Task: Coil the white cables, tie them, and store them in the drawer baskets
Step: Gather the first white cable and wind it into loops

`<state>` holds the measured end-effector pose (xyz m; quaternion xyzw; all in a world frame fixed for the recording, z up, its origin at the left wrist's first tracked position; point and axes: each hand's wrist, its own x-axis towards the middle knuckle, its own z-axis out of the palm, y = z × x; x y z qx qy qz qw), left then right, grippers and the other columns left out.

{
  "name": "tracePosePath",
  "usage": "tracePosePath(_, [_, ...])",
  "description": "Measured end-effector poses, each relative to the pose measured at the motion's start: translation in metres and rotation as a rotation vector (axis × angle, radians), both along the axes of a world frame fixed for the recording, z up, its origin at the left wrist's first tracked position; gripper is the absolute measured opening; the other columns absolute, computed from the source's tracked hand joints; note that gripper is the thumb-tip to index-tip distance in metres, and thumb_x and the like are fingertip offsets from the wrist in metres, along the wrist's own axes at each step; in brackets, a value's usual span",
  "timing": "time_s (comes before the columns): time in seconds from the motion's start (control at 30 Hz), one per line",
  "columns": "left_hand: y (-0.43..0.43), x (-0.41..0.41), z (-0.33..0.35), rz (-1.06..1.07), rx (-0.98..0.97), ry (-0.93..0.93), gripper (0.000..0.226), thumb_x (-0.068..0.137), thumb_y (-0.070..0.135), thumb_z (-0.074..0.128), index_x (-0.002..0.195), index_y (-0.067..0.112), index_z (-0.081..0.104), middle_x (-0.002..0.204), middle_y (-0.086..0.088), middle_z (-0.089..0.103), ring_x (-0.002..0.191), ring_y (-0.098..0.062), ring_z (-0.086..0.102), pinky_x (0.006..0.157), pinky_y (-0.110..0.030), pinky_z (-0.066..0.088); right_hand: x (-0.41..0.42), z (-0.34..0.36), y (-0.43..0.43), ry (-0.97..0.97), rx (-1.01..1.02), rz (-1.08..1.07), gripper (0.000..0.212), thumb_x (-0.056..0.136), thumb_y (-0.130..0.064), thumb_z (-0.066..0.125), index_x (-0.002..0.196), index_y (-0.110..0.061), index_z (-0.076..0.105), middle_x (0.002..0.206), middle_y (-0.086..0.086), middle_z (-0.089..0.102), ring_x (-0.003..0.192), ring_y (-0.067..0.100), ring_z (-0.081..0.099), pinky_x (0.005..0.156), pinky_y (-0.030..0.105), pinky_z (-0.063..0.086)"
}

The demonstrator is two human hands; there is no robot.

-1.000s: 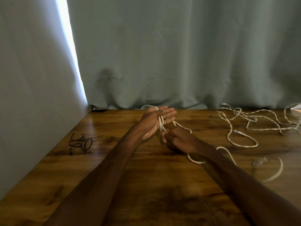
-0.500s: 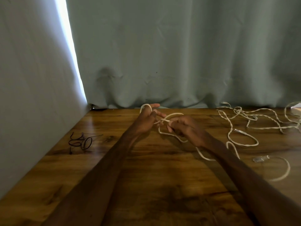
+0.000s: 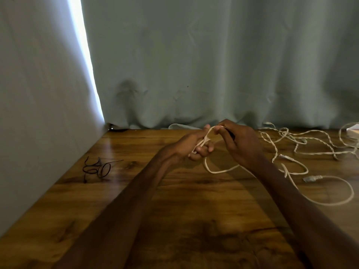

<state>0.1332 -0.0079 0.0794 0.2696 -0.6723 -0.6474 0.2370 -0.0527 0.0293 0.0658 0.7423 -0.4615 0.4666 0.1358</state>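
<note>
White cable (image 3: 217, 171) — both hands, unlabelled

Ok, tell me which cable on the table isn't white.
The thin black cable, lying alone in a small tangle at the table's left side near the wall. The other cables are white, held in the hands or spread at right.

Your left hand (image 3: 191, 145) grips loops of white cable (image 3: 217, 170), your right hand (image 3: 240, 141) pinching a strand above the wooden surface (image 3: 174, 220). More tangled cables (image 3: 303, 144) lie right; a black wire (image 3: 97, 168) left.
</note>
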Motion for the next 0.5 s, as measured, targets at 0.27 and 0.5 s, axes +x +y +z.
tracePosePath(0.27, [0.002,0.005,0.009,-0.309,0.109,0.189,0.051,0.111,0.036,0.029,0.099,0.01,0.071,0.056,0.012,0.034,0.035,0.001,0.02,0.032,-0.015,0.012,0.02,-0.023,-0.008,-0.238,0.276,0.292,0.029,0.106,-0.007,0.044,0.088,-0.024,0.06,0.063,-0.015,0.059,0.055,0.002,0.054,0.055,0.018,0.037])
tracePosePath(0.5, [-0.008,-0.001,-0.002,-0.104,0.117,0.39,0.048,0.111,0.023,0.029,0.136,-0.015,0.045,0.09,0.007,0.06,0.041,-0.003,0.038,0.052,-0.024,0.018,0.04,-0.032,-0.003,-0.171,0.468,0.235,0.048,0.105,0.002,0.042,0.078,-0.037,0.049,0.065,-0.019,0.053,0.06,-0.014,0.059,0.056,0.007,0.04])
